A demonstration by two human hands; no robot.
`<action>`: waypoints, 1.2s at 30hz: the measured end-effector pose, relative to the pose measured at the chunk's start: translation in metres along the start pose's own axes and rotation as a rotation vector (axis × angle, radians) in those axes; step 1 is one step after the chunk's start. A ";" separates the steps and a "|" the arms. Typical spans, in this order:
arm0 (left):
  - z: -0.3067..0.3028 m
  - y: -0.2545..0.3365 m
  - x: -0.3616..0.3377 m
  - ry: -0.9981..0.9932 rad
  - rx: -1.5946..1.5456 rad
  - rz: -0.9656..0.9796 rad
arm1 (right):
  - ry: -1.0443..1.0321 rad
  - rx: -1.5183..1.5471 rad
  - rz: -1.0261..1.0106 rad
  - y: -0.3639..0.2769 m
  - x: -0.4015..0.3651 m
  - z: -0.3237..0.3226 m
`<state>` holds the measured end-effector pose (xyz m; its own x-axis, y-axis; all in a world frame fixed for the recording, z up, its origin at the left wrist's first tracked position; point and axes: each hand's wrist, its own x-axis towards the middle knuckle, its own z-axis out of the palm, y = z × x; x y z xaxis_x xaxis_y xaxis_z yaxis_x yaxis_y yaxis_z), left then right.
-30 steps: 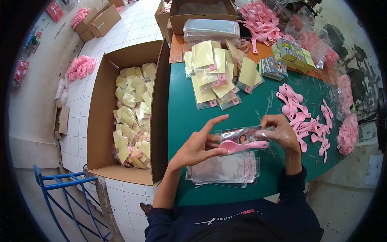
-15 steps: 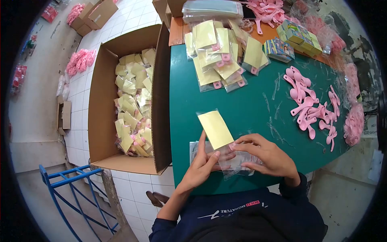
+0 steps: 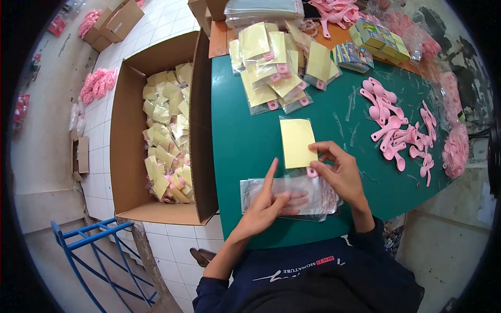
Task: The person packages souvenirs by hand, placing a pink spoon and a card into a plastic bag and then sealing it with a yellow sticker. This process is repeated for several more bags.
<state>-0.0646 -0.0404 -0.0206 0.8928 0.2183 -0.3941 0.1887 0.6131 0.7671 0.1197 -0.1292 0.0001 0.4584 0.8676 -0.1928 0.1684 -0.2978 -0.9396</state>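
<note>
My right hand (image 3: pixel 339 172) pinches the lower right edge of a clear packet with a yellow card (image 3: pixel 298 143) in it. A pink spoon handle (image 3: pixel 312 172) shows at the packet's bottom, by my fingers. My left hand (image 3: pixel 269 203) is spread, index finger pointing up, over a stack of clear plastic bags (image 3: pixel 313 201) near the table's front edge. Nothing is held in it. Beyond the packet lies a pile of similar filled packets (image 3: pixel 258 68).
A large cardboard box (image 3: pixel 125 156) of filled packets stands left of the green table (image 3: pixel 235 141). Loose pink spoons (image 3: pixel 391 130) lie at the right. Booklets (image 3: pixel 352 56) and more plastic bags (image 3: pixel 263 11) are at the back. A blue metal frame (image 3: pixel 88 240) stands lower left.
The packet has moved right, away from my left hand, and is more upright. My left hand has let go of it. The bag stack is more exposed, and the whole view has shifted slightly.
</note>
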 end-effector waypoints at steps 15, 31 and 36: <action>0.009 0.003 -0.011 0.086 0.228 0.143 | -0.330 -0.385 -0.363 -0.013 -0.025 0.021; 0.015 -0.014 -0.003 0.340 0.370 0.186 | -0.558 -0.523 -0.656 -0.002 -0.022 0.014; 0.012 -0.003 -0.004 0.388 0.036 0.185 | -0.908 -0.276 -0.513 -0.021 -0.015 -0.017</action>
<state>-0.0640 -0.0521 -0.0155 0.6945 0.5956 -0.4037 0.0596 0.5115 0.8572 0.1241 -0.1431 0.0281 -0.5224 0.8519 -0.0386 0.3991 0.2042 -0.8938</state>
